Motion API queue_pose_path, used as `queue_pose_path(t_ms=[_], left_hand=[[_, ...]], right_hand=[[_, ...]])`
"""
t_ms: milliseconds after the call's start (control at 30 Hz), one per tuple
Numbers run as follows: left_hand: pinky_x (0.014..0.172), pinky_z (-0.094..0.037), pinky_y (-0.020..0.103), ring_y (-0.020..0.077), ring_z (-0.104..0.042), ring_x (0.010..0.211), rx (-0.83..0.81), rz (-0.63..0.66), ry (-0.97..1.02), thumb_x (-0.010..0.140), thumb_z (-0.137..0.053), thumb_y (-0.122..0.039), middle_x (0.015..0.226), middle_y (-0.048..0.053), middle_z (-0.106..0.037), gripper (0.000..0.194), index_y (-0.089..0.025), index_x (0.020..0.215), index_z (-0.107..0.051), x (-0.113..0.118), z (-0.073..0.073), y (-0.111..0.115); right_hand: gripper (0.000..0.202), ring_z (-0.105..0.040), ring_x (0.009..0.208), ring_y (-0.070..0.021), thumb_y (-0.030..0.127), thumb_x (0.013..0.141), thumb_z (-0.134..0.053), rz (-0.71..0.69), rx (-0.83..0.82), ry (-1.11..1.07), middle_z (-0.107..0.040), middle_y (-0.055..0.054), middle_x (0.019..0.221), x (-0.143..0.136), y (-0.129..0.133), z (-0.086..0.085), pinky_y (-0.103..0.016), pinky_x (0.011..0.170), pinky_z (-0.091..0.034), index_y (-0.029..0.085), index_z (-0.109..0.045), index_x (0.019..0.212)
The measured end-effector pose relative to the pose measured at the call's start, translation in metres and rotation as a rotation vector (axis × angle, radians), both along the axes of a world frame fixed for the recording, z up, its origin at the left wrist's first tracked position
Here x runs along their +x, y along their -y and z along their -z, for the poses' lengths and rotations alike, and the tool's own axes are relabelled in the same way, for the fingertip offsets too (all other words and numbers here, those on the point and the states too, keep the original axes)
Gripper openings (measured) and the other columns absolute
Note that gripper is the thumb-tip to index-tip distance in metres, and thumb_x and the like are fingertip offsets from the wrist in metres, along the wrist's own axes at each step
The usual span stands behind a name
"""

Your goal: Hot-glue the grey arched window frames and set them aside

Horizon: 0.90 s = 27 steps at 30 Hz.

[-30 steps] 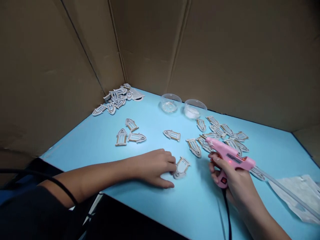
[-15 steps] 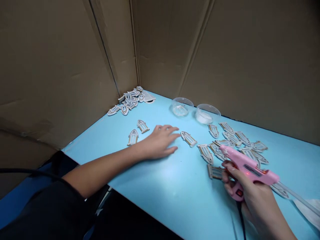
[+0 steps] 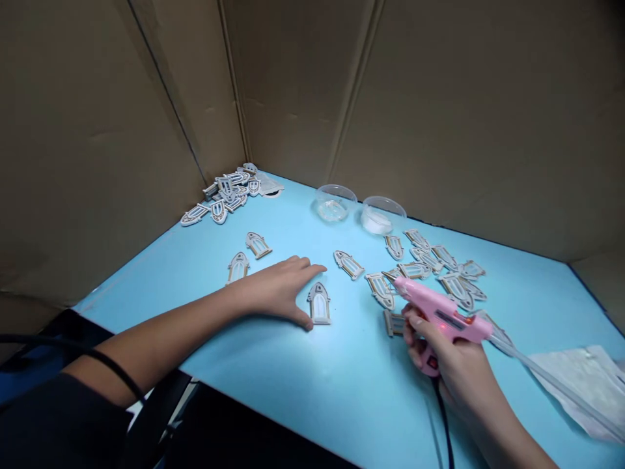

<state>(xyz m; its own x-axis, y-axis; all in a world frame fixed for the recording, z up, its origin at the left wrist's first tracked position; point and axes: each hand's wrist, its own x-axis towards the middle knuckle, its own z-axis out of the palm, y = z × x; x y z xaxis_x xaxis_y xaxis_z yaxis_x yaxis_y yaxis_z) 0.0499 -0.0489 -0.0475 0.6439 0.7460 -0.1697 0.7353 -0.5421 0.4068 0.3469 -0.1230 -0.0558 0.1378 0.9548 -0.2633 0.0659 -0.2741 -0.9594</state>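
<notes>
My left hand (image 3: 283,290) rests on the blue table with thumb and fingers spread beside a small arched window piece (image 3: 319,305); nothing is gripped. Wrapped in my right hand (image 3: 432,342) is a pink glue gun (image 3: 439,309), its metal tip pointing left and a clear glue stick coming out of its back. Another arched piece (image 3: 348,264) lies between the two hands, farther back. Several more pieces (image 3: 456,290) are spread behind and beside the glue gun. Two pieces (image 3: 258,245) lie behind my left forearm, one partly covered by it.
Two clear round tubs (image 3: 383,216) stand near the cardboard wall (image 3: 463,130). A pile of arched pieces (image 3: 225,190) lies in the back left corner. A white sheet (image 3: 581,384) is at the right. The gun's black cord (image 3: 444,423) runs toward the front edge.
The view has shifted right. My left hand has drawn back, and an arched piece now shows on the table by its fingers. The glue gun stays in my right hand.
</notes>
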Motion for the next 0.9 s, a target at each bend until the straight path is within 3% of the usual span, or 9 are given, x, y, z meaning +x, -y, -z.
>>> queue_pose_path(t_ms=[133, 233, 367, 533, 633, 767, 900], left_hand=[[0.115, -0.037, 0.048, 0.0380, -0.042, 0.140, 0.010, 0.086, 0.078, 0.065, -0.091, -0.051, 0.154, 0.016, -0.046, 0.110, -0.021, 0.155, -0.035, 0.002, 0.005, 0.004], [0.114, -0.038, 0.052, 0.0405, -0.045, 0.135, -0.022, -0.038, 0.098, 0.063, -0.090, -0.054, 0.147, 0.019, -0.050, 0.114, -0.015, 0.154, -0.034, 0.015, 0.010, 0.012], [0.113, -0.041, 0.048, 0.0366, -0.047, 0.135, -0.072, -0.100, 0.204, 0.070, -0.087, -0.037, 0.145, 0.019, -0.051, 0.103, -0.015, 0.154, -0.032, 0.022, 0.017, 0.017], [0.113, -0.042, 0.049, 0.0351, -0.050, 0.134, -0.093, -0.039, 0.339, 0.068, -0.088, -0.031, 0.142, 0.015, -0.055, 0.097, -0.020, 0.149, -0.036, 0.015, 0.027, 0.005], [0.111, -0.043, 0.048, 0.0345, -0.055, 0.130, -0.035, 0.031, 0.424, 0.071, -0.087, -0.032, 0.141, 0.016, -0.057, 0.095, -0.020, 0.150, -0.035, 0.016, 0.032, 0.004], [0.109, -0.044, 0.046, 0.0339, -0.057, 0.128, 0.110, 0.161, 0.498, 0.076, -0.086, -0.035, 0.144, 0.018, -0.056, 0.102, -0.020, 0.157, -0.025, 0.018, 0.032, 0.008], [0.106, -0.045, 0.046, 0.0332, -0.059, 0.125, 0.217, 0.251, 0.504, 0.081, -0.084, -0.036, 0.141, 0.017, -0.058, 0.105, -0.024, 0.161, -0.017, 0.016, 0.031, 0.010]], right_hand=[[0.046, -0.048, 0.042, -0.0108, 0.060, 0.077, -0.079, -0.095, -0.047, 0.085, -0.061, -0.002, 0.062, 0.000, 0.000, 0.001, -0.023, 0.038, -0.032, 0.017, -0.063, 0.078], [0.048, -0.051, 0.044, -0.0125, 0.063, 0.077, -0.077, -0.121, -0.090, 0.148, -0.062, -0.003, 0.063, 0.003, 0.000, 0.003, -0.023, 0.039, -0.034, 0.017, -0.066, 0.084], [0.045, -0.052, 0.047, -0.0146, 0.062, 0.079, -0.073, -0.116, -0.101, 0.224, -0.062, -0.003, 0.063, 0.005, 0.004, 0.005, -0.026, 0.042, -0.038, 0.018, -0.066, 0.082], [0.028, -0.052, 0.049, -0.0169, 0.050, 0.084, -0.065, -0.119, -0.037, 0.446, -0.059, 0.000, 0.058, -0.009, 0.014, 0.004, -0.030, 0.050, -0.041, 0.022, -0.068, 0.082], [0.017, -0.050, 0.050, -0.0166, 0.040, 0.082, -0.062, -0.211, 0.061, 0.518, -0.054, 0.002, 0.057, -0.017, 0.014, 0.003, -0.030, 0.053, -0.042, 0.024, -0.063, 0.075], [0.021, -0.049, 0.053, -0.0156, 0.031, 0.081, -0.058, -0.361, 0.212, 0.567, -0.050, 0.002, 0.059, -0.020, 0.011, 0.002, -0.028, 0.052, -0.041, 0.025, -0.048, 0.064], [0.023, -0.047, 0.051, -0.0138, 0.025, 0.082, -0.052, -0.408, 0.329, 0.615, -0.046, 0.004, 0.058, -0.021, 0.010, 0.002, -0.026, 0.049, -0.037, 0.025, -0.040, 0.063]])
